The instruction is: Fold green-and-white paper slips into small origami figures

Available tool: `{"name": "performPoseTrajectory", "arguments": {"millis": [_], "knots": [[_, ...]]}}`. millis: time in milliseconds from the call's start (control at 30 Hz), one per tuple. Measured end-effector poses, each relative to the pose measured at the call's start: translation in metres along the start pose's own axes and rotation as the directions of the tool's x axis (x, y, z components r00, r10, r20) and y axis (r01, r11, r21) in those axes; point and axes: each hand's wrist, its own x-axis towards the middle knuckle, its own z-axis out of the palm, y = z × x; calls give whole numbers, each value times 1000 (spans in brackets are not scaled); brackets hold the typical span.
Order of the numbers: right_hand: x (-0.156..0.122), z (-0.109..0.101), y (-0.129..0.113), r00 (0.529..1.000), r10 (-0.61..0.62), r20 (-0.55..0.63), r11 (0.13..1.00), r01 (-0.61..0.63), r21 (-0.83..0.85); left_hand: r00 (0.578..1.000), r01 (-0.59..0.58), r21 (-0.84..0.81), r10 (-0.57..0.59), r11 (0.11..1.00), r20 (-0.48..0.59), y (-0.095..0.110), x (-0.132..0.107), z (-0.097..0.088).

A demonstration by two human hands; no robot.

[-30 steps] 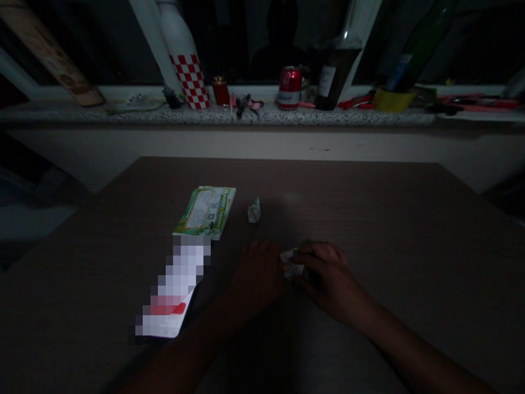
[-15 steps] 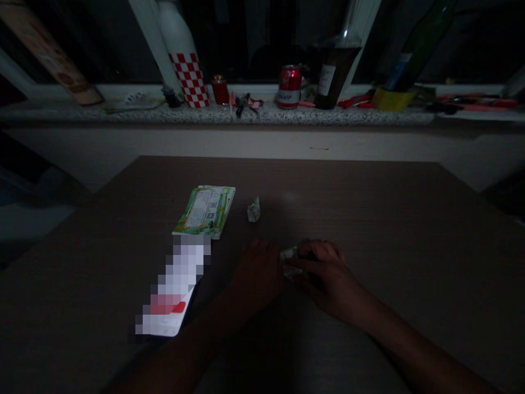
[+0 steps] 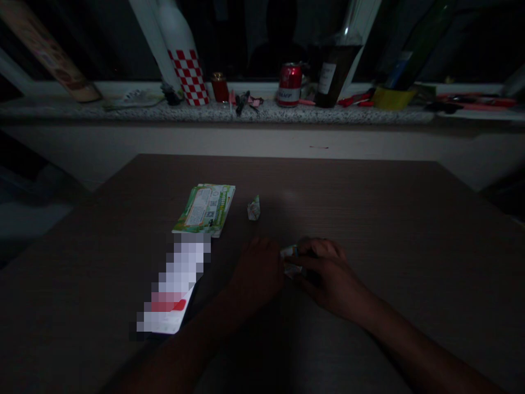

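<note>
A small folded piece of printed paper (image 3: 292,268) lies between my hands over the table, partly covered by fingers. My left hand (image 3: 260,268) is closed at its left edge, the fingertips curled out of sight. From the right, my right hand (image 3: 326,273) pinches the paper, its index finger laid across it. Beyond them on the tabletop sits a small folded paper shape (image 3: 254,208) with a pointed tip. A stack of green-and-white printed leaflets (image 3: 205,210) lies further left. The light is dim, so the folds are hard to make out.
A lit phone (image 3: 172,323), its screen mostly blurred out, lies on the wooden table (image 3: 389,219) beside my left forearm. Along the granite sill (image 3: 270,114) stand a checkered bottle (image 3: 191,76), a red can (image 3: 289,85), a dark bottle (image 3: 326,82) and a green bottle (image 3: 418,49).
Both hands keep nearly the same pose around the folded paper. The whole view has shifted very slightly, and nothing else has visibly moved.
</note>
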Motion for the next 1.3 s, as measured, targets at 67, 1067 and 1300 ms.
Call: {"name": "performPoseTrajectory", "arguments": {"millis": [67, 1067, 1300], "knots": [[0, 0, 0, 1000, 7, 0, 1000, -7, -11, 1000, -7, 3, 7, 1000, 4, 0, 0, -1], [-1, 2, 7, 1000, -25, -3, 998, 25, 51, 998, -9, 31, 7, 999, 63, 2, 1, -5], [-1, 2, 5, 999, -26, -25, 999, 27, 28, 999, -26, 46, 24, 999, 49, 2, 2, -4]]}}
